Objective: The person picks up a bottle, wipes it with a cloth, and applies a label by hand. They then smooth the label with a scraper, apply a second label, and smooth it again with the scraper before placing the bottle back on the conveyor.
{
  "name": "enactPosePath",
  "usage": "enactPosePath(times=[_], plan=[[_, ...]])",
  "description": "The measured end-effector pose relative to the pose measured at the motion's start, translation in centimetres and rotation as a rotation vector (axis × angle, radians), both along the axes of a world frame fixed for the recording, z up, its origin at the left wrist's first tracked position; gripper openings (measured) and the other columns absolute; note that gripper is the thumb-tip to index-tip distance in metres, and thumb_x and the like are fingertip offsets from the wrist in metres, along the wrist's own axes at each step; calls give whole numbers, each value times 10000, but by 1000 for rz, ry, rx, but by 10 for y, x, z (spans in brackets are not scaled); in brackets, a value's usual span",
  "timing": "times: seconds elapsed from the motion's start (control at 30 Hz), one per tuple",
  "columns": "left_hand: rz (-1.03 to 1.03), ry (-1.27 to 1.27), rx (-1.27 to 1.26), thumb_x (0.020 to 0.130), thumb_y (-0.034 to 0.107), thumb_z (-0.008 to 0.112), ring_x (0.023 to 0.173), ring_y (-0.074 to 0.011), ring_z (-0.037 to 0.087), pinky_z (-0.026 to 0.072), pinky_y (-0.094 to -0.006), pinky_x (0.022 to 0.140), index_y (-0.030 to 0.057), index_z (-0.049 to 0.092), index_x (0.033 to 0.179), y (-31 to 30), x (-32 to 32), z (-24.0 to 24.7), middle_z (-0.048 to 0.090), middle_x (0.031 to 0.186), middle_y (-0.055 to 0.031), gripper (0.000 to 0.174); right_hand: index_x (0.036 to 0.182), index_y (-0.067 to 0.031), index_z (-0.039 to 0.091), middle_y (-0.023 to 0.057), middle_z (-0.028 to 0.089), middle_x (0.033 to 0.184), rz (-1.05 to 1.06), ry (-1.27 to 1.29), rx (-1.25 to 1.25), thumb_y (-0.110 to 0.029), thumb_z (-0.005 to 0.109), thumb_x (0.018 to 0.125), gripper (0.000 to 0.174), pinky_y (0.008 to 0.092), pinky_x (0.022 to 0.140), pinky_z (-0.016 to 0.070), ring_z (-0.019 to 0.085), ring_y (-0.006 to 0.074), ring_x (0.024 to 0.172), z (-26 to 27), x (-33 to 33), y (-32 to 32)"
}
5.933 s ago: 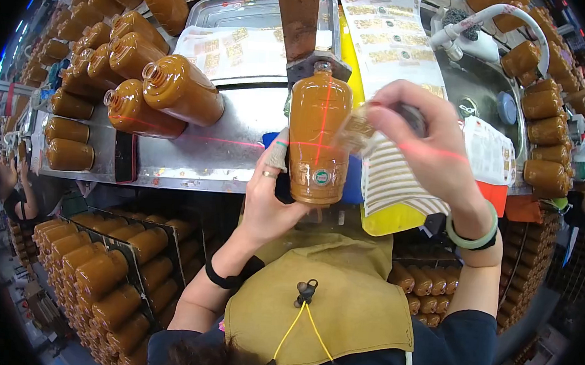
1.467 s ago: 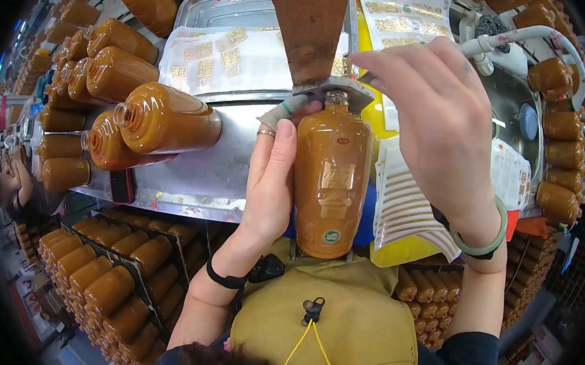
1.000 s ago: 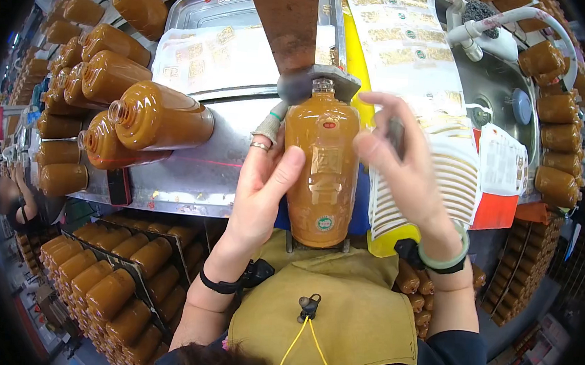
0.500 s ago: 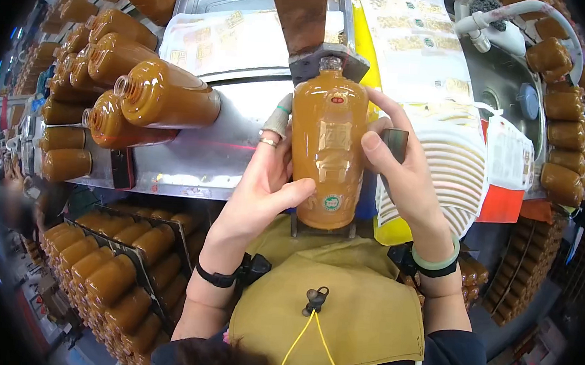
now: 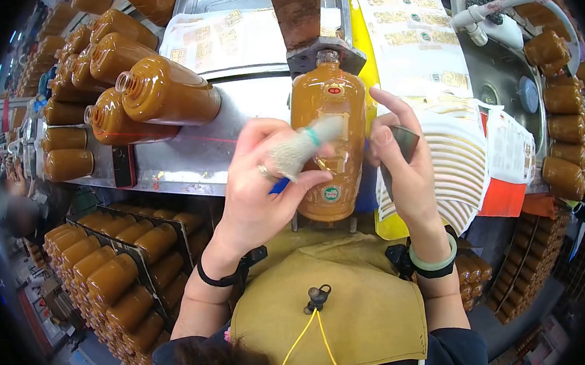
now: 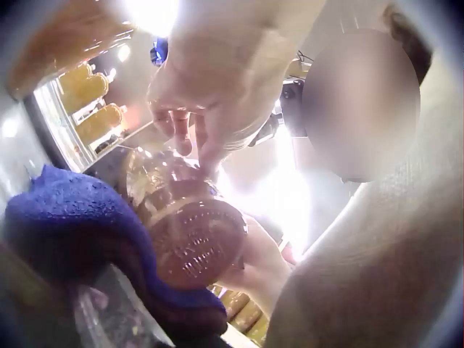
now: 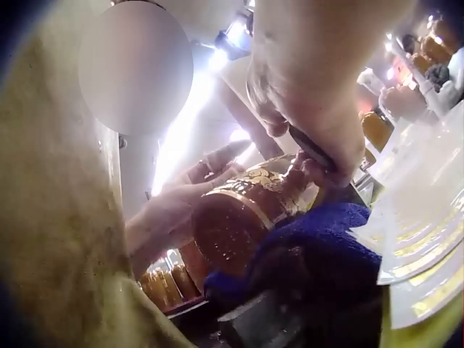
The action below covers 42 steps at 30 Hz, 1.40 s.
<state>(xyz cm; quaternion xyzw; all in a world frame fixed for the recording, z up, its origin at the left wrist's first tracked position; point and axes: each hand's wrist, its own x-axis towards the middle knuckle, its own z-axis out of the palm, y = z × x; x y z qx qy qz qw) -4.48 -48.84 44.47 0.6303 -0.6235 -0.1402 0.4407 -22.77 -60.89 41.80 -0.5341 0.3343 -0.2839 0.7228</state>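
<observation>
A glossy amber-brown bottle (image 5: 332,94) lies with its neck against a metal bracket (image 5: 305,56), a red oval, gold labels and a green round mark on its face. My left hand (image 5: 255,187) reaches over the bottle from the left. Its covered index finger, in a grey cloth finger sleeve (image 5: 298,152), lies blurred across the gold labels. At the bottle's right side, my right hand (image 5: 409,167) holds a dark flat scraper-like piece (image 5: 404,143) against its palm, index finger extended along the glass. The right wrist view shows the bottle's round base (image 7: 226,235) over a blue cloth (image 7: 319,232).
Fanned label strips (image 5: 453,170) lie right of the bottle, beside printed sheets (image 5: 418,35) and a sink (image 5: 500,75). More bottles (image 5: 173,93) stand on the left of the metal bench (image 5: 185,168). Racks of bottles (image 5: 97,264) are below. A brown post (image 5: 294,10) rises behind the bracket.
Gold labels and a red oval are now on the bottle face, bare earlier. The right hand came down from near the neck to the right side. The left hand moved from the left side across the front.
</observation>
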Motion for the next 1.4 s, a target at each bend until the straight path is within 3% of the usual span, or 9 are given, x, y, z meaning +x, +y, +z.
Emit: enactPosePath(times=[0.13,0.2,0.57,0.97,1.0,1.03,1.13,1.23,1.4], plan=[[-66,-48,-29,757,-71,808,926,-172,611,489,-322,846,-27,695,1182,1,1,-6,715,958,-33,442,1337,-60,606,12,553,1062,3,-1,-240,-146,776,904,473,263,814,475,542,100,954,5,-8,3],[-4,316,-45,795,-97,778,869,-154,620,487,-304,827,-45,667,1230,0,-6,-10,712,938,-52,452,1204,-81,687,62,544,1112,81,179,-876,-108,849,797,439,305,739,498,580,165,895,21,-9,1],[44,538,-52,828,-92,760,873,-125,628,459,-272,803,-65,602,1347,-1,-15,2,721,928,-60,544,984,-90,754,97,608,1088,-37,220,-1223,44,766,558,446,353,654,496,595,248,810,31,2,-2],[-7,446,68,839,-3,790,874,-111,624,490,-261,787,-28,633,1316,13,-5,-10,711,941,-46,503,1015,-92,720,122,609,1105,88,270,-990,92,694,619,437,363,774,524,628,323,959,15,-7,-4],[-30,461,65,837,30,810,906,-115,626,502,-265,783,-22,651,1284,15,-4,-11,700,986,-59,477,1080,-59,685,94,612,1087,47,221,-935,92,670,788,329,318,821,509,627,242,957,15,-5,-6],[-29,461,65,837,30,810,906,-115,626,502,-265,783,-22,651,1284,14,-6,-13,700,986,-59,477,1080,-59,685,94,612,1087,48,221,-934,92,670,788,329,318,821,509,627,242,957,17,-3,-6],[289,620,-52,967,82,686,1281,-183,497,442,-338,1029,-13,456,1484,-3,-8,-18,580,1339,-144,574,1135,0,575,2,584,984,-84,76,-221,-117,607,1034,158,244,862,464,535,67,938,23,10,-2],[252,1052,-9,996,92,661,1380,-227,448,426,-388,1109,-21,329,1551,-24,-14,-11,513,1438,-176,657,1066,-32,572,-8,582,953,6,125,-4,-162,690,991,191,227,794,457,530,57,880,16,20,-7],[100,1118,138,995,91,674,1353,-221,504,424,-363,1134,-26,276,1571,-31,-9,-18,491,1476,-177,710,1021,-61,540,-30,542,914,-40,94,-11,-188,761,941,267,204,705,439,505,30,839,6,28,-9]])
